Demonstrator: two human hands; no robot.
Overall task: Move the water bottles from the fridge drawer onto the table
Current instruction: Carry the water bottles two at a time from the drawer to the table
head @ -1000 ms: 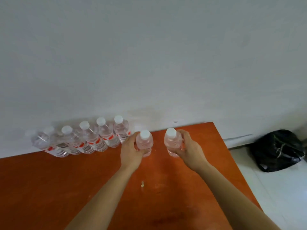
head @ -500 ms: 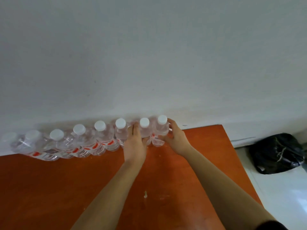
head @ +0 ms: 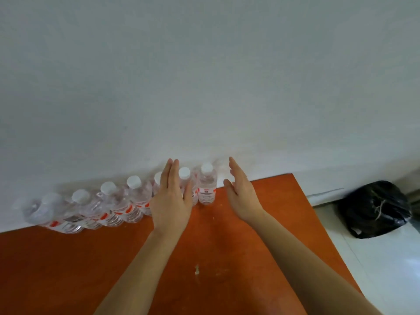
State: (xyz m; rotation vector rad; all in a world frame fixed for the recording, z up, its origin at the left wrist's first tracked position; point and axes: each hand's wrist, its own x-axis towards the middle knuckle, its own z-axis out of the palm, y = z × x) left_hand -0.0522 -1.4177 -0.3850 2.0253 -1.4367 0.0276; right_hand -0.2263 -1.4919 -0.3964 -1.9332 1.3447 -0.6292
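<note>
Water bottles (head: 206, 188) ranged on the tabletop (head: 68, 269).
The row is set at the rear edge, against the wall (head: 204, 87); the left hand (head: 171, 201) and right hand (head: 242, 194) are held before its right end; a bag (head: 375, 210) lies on the floor (head: 386, 269), right.

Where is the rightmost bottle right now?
Head view: the rightmost bottle stands on the table by the wall, between the left hand and right hand.

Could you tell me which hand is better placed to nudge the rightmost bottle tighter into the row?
Right, probably. The right hand is open beside the rightmost bottle, palm toward its free side; the left hand is open in front of the next bottle.
</note>
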